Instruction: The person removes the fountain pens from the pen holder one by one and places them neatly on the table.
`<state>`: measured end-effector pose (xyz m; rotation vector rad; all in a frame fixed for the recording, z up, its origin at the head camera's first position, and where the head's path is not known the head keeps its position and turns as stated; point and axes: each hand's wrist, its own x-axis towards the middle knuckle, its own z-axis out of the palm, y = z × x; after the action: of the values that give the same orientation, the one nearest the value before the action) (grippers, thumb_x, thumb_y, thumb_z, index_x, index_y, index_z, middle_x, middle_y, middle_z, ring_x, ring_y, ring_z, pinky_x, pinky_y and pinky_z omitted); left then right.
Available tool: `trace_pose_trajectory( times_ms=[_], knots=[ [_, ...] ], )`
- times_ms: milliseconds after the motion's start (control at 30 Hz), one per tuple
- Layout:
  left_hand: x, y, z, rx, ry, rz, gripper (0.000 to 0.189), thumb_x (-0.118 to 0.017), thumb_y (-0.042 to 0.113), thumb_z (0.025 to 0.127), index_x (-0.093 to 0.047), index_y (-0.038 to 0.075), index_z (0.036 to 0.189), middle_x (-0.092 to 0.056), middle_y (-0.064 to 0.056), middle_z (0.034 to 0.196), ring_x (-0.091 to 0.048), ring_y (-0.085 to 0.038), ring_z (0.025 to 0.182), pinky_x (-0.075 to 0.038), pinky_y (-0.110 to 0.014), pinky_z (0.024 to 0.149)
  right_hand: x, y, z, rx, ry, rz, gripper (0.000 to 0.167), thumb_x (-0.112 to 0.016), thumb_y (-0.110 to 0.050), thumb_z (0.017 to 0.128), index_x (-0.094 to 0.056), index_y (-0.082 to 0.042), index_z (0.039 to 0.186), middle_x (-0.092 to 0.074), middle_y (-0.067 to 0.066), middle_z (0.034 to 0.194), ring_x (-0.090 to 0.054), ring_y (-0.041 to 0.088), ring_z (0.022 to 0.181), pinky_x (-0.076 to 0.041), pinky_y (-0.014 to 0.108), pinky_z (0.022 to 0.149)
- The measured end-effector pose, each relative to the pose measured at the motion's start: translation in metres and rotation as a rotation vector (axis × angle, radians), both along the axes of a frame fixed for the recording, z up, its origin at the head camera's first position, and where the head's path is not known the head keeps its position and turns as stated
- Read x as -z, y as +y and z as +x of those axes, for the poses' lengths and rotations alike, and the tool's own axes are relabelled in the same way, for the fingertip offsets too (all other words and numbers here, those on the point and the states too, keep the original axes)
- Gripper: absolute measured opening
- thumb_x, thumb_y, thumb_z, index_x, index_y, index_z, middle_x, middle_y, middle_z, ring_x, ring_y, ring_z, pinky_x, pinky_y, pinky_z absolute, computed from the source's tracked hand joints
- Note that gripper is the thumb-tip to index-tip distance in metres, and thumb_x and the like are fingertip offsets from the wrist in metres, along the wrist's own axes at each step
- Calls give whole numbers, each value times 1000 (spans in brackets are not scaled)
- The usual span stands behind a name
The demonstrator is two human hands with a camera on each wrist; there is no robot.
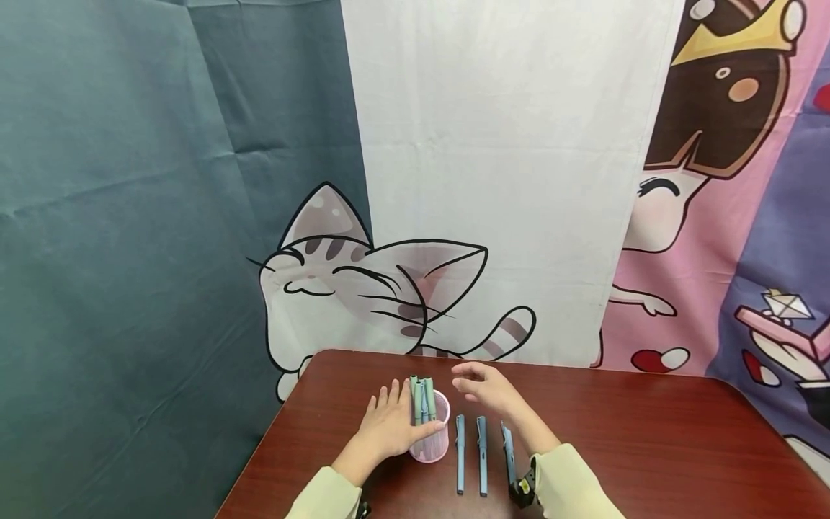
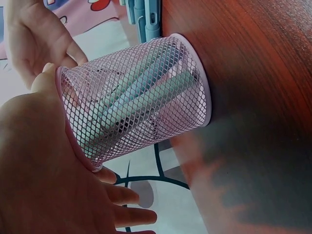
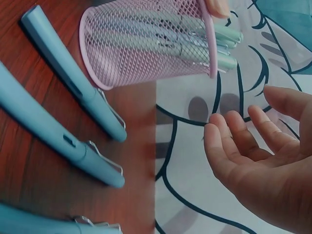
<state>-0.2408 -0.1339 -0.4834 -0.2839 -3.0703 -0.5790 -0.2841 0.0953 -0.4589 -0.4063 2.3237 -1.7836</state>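
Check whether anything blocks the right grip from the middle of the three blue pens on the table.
Nothing visible does. The right grip hovers beyond the middle pen; the left pen and right pen lie beside it, not across the way.

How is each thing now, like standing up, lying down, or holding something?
Pink mesh pen cup: upright
Green and blue pens in it: cap ends up
Three blue pens: lying, capped
Left hand: fingers straight, touching the cup
Right hand: raised, empty, fingers bent
Cat-print backdrop: hanging, creased

The cup [image 3: 134, 68] is mesh, the table [image 1: 655, 436] glossy wood.
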Motion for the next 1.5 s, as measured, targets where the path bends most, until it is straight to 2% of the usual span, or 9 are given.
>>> trace_pose_trajectory(
  times_ms=[167,333,500,700,833,1100,1500],
  knots=[
    [0,0,0,-5,-3,-20,118,-51,86,81,-28,-1,158,-30,-28,160,-27,-51,147,-21,-65,118,4,-8,-2,4,15,-4,36,-69,-23,98,-66,-5,129,-66,12,124,-66,28,113,-53,50,98],
    [1,1,-1,-11,-7,-25,120,-48,89,80,-29,-1,158,-29,-26,161,-26,-50,148,-21,-64,118,9,-14,-7,-16,72,14,36,-69,-21,97,-66,-1,127,-66,15,120,-67,27,109,-55,49,94],
    [1,1,-1,-10,-5,-26,121,-48,89,79,-28,-1,158,-30,-27,161,-27,-50,147,-21,-65,118,15,-19,-10,-33,127,30,35,-69,-19,97,-66,1,126,-66,18,120,-67,27,108,-57,45,91],
    [0,1,0,-2,10,-20,120,-49,88,80,-28,-1,158,-31,-29,159,-28,-51,147,-21,-65,117,17,-27,-9,-21,174,65,35,-70,-21,96,-68,0,124,-68,15,117,-67,23,101,-59,39,87],
    [0,1,0,-1,9,-25,120,-49,87,80,-27,-1,158,-31,-28,160,-28,-51,147,-20,-65,118,19,-33,-8,16,157,76,34,-72,-22,94,-69,-3,122,-69,11,115,-65,21,100,-57,37,85],
    [-1,1,2,0,1,-20,120,-48,88,81,-28,-2,157,-31,-29,159,-28,-51,147,-20,-65,118,23,-40,-8,65,154,87,33,-74,-25,91,-71,-7,119,-69,7,120,-61,24,109,-50,44,93],
    [-2,1,2,6,2,-27,118,-49,87,81,-30,-3,156,-32,-29,159,-29,-51,146,-21,-66,117,28,-46,-9,62,172,81,28,-76,-21,91,-71,-6,114,-71,4,104,-62,17,96,-51,35,84]
  ],
)
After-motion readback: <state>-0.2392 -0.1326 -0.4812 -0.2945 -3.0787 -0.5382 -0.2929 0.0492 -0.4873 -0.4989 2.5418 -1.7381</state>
